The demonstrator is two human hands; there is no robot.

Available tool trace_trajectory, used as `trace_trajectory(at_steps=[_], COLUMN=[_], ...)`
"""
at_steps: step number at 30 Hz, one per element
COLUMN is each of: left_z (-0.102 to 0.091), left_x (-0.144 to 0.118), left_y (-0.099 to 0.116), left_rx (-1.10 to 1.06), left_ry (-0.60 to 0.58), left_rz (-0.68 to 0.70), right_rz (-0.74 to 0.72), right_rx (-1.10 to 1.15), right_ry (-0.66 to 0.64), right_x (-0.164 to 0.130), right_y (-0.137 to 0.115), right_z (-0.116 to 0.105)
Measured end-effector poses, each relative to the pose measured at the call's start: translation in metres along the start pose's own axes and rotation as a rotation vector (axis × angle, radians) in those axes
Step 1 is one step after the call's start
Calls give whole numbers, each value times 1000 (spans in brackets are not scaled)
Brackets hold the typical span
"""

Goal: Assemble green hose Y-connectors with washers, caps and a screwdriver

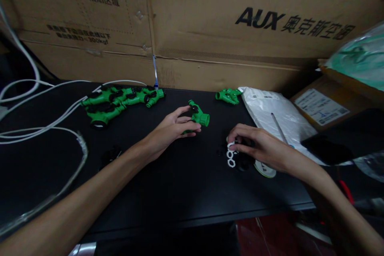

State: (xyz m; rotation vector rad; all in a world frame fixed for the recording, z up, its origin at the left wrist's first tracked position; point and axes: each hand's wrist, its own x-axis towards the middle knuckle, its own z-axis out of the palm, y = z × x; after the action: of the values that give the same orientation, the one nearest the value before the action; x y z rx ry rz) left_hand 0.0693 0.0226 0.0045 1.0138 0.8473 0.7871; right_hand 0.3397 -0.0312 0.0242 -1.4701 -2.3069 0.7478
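**Two hands, one green fitting, and a pile of little white rings**

Two hands are busy on the black desk [180, 192] here. The left hand [171, 132] rests on a green plastic valve fitting [198, 117] near the middle of the desk, fingers curled round its near side so it's pinned in place, black knob up top. The right hand [258, 146] is over to the right with its fingers pinched together on a small white ring [230, 145], right above two more white rings [231, 159] lying on the desk next to some small black bits I can't make out.

My read: this is the picking-a-ring stage, with the fitting held ready. Getting that ring across to the fitting would need a steady pinch, since it's tiny and looks slippery, and the fitting's open end has to face the right hand.

Other stuff around: a bunch of finished-looking green fittings [117, 102] at the back left, another green one [228, 95] at the back near a white plastic bag [270, 108], white cables [45, 128] on the left, and cardboard boxes [210, 20] behind everything.
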Motion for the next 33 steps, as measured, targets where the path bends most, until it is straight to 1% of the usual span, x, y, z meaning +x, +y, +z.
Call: trace_trajectory(at_steps=[3, 5, 8, 10, 13, 19, 25, 29, 33], left_z=[1, 2, 3, 4, 4, 5, 5, 4, 4], left_x=[-1, -2, -2, -2, -2, -4, -6, -3, -2], left_y=[2, 3, 3, 3, 3, 5, 5, 3, 2], left_rx=[8, -6, -35, -45, -46, -21, 21, 93, 145], left_ry=[5, -1, -10, -16, -11, -4, -4, 17, 20], left_rz=[3, 6, -2, -3, 0, 28, 55, 82, 144], right_rz=[62, 95, 84, 53, 35, 37, 24, 24, 41], right_rx=[95, 189, 339, 423, 489, 492, 547, 626, 698], right_ry=[25, 89, 208, 254, 266, 285, 272, 294, 301], right_x=[-1, -2, -2, -1, 5, 30, 54, 60, 61], right_y=[-3, -6, -15, -23, -36, -49, -47, -43, -41], right_z=[-6, -11, -15, -15, -13, -2, 10, 20, 28])
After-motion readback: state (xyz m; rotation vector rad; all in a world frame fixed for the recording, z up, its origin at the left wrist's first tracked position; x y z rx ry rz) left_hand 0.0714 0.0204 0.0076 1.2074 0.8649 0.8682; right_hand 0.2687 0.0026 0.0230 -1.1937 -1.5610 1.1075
